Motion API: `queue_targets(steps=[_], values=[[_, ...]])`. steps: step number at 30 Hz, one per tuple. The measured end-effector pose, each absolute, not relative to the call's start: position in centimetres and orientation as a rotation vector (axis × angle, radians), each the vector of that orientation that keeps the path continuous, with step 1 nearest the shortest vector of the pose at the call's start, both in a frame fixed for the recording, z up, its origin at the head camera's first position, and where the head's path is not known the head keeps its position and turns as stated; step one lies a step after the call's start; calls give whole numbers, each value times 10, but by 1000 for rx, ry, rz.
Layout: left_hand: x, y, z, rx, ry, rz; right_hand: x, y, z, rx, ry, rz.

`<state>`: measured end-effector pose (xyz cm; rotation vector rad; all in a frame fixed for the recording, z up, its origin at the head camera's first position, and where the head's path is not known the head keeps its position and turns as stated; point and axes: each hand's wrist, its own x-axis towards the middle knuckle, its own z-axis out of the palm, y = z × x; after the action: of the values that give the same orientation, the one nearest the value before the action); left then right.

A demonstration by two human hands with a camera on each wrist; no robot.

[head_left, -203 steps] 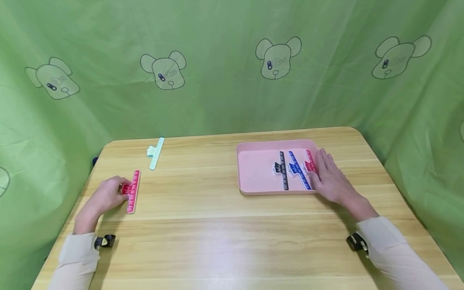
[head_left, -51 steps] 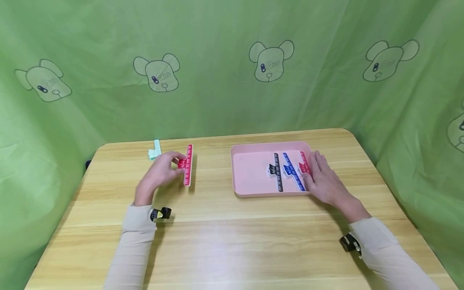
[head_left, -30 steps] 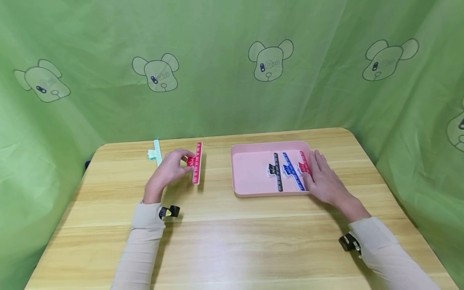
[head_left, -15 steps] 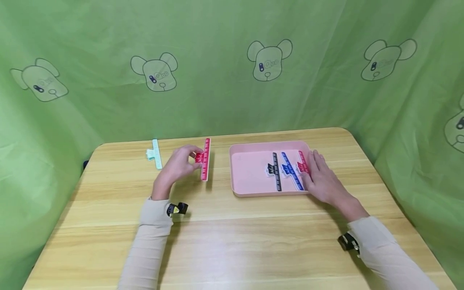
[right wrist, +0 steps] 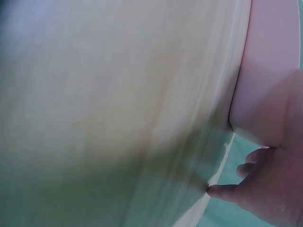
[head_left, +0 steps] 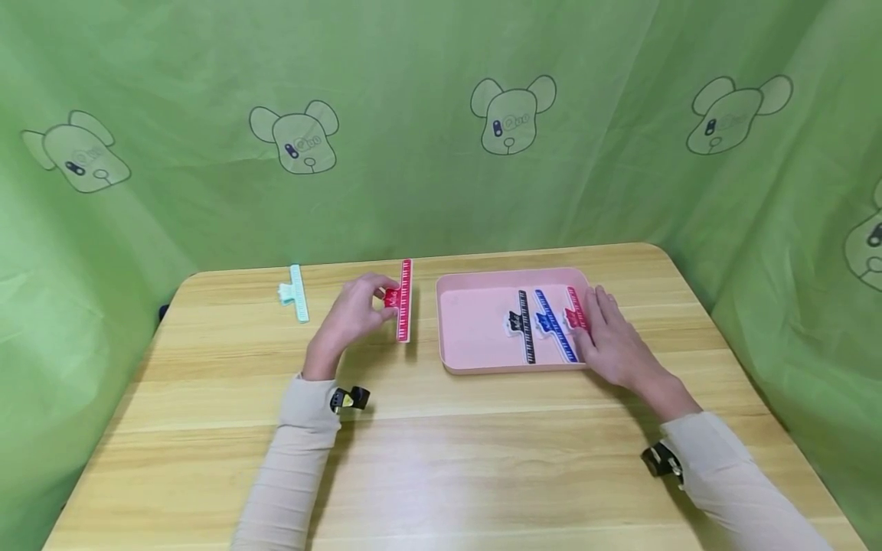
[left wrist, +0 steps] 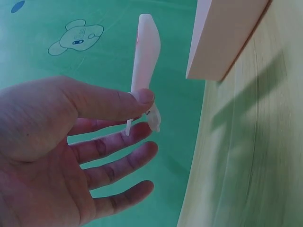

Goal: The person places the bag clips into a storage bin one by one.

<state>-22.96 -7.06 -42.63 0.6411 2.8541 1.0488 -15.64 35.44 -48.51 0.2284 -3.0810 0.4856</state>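
Observation:
My left hand (head_left: 351,312) pinches a red clip with a piano-key bar (head_left: 404,300) by its handle, held above the table just left of a pink tray (head_left: 475,333). In the left wrist view, thumb and index finger hold the clip (left wrist: 147,52) edge-on; the other fingers are spread. Inside the tray's right half lie a black clip (head_left: 527,327), a blue clip (head_left: 555,325) and a second red clip (head_left: 576,306). My right hand (head_left: 618,344) rests along the tray's right wall with fairly straight fingers, the thumb reaching over the rim.
A mint-green clip (head_left: 299,293) lies at the back left of the wooden table (head_left: 427,459). Green curtains (head_left: 406,199) printed with bear heads hang close behind the table and along its sides.
My left hand took the red clip from the table's left side, lifted it, and carried it right past the mint clip toward the tray. My right hand stays on the tray.

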Motion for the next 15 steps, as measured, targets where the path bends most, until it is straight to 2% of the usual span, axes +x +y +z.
queue_targets(steps=[15], values=[[-227,-51,-419,605,2861,1042,-157,355,-487,222,-3077,493]])
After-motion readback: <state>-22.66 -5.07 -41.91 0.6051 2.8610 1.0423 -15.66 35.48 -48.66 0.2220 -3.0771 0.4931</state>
